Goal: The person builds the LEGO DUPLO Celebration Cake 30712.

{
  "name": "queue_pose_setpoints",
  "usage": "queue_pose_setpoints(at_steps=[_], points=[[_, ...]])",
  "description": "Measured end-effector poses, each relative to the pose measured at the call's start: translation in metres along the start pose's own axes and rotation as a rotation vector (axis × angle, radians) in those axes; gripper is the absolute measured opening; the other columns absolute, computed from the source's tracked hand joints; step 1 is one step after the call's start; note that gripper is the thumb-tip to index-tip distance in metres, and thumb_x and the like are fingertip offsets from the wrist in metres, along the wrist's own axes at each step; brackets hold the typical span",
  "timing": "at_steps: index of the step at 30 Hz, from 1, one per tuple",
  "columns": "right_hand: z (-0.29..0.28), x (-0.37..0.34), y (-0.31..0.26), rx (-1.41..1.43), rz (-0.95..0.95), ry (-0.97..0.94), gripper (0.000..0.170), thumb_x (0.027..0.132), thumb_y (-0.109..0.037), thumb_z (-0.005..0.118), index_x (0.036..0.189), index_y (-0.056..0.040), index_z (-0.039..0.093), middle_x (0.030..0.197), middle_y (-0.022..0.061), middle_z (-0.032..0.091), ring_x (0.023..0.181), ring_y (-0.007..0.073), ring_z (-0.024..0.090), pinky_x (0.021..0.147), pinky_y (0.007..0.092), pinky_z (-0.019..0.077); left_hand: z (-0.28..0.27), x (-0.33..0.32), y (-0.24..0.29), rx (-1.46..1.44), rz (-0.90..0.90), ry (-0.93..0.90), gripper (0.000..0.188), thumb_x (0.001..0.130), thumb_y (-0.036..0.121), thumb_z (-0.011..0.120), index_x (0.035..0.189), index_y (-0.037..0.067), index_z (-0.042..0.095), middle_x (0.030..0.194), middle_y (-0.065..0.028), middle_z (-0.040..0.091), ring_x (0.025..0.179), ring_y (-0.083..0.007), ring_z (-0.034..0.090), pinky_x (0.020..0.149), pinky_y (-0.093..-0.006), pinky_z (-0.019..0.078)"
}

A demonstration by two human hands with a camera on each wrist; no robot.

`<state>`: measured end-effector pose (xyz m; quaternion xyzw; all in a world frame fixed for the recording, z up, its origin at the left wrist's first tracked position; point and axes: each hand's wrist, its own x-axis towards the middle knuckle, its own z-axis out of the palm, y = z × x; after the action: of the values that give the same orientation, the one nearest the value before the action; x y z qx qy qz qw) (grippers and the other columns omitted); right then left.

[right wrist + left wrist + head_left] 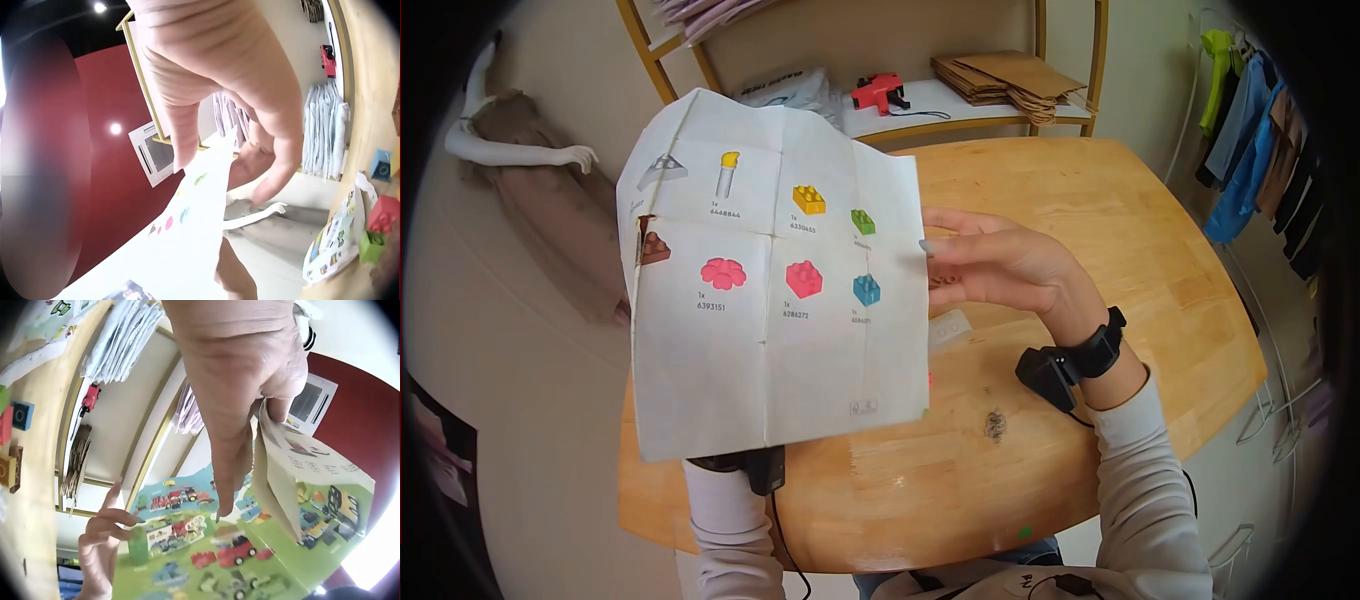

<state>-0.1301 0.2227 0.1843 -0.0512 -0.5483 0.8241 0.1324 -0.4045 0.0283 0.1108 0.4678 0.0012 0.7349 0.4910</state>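
Note:
A creased instruction sheet (730, 400) printed with toy bricks stands raised over the table, covering much of the head view. Its back, seen in the left wrist view, carries colourful vehicle pictures on green. My left hand (244, 375) pinches the folded sheet between thumb and fingers; in the head view the sheet hides this hand. At the sheet's right edge is my right hand (1010, 265), fingers spread and fairly straight, its thumb tip right at the paper. In the right wrist view, a corner of the sheet lies between the thumb and fingers of this hand.
On the wooden table (1040, 480) lie a blue brick (380, 164), a red brick (384, 214), a green brick (372, 247) and a printed bag (334, 240). Behind it, a shelf holds brown paper bags (1000, 78) and a red device (880, 93). A mannequin (510, 150) stands left.

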Motion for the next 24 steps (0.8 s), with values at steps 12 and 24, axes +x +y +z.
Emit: queue_pose_setpoints(at_steps=[12,24], points=[[0.006,0.012,0.020,-0.283,-0.034,0.291,0.040,0.085,-0.028,0.070,0.113,-0.0027,0.057,0.103,0.0070,0.065,0.096,0.0136,0.060,0.084,0.0292,0.0466,0.018,0.034,-0.029,-0.059,-0.079,0.016,0.051,0.100,0.033,0.034,0.137,-0.002,0.038,0.130,-0.0171,0.052,0.115,-0.0330,0.054,0.098,-0.0491,0.0431],[0.006,0.008,0.016,-0.245,-0.095,0.227,0.051,0.080,-0.016,0.074,0.123,-0.0012,0.050,0.117,0.0103,0.060,0.108,0.0178,0.059,0.094,0.0321,0.0462,0.014,0.015,-0.023,0.039,-0.136,0.019,0.051,0.100,0.032,0.034,0.137,-0.002,0.038,0.131,-0.0171,0.052,0.116,-0.0335,0.054,0.099,-0.0495,0.0426]])
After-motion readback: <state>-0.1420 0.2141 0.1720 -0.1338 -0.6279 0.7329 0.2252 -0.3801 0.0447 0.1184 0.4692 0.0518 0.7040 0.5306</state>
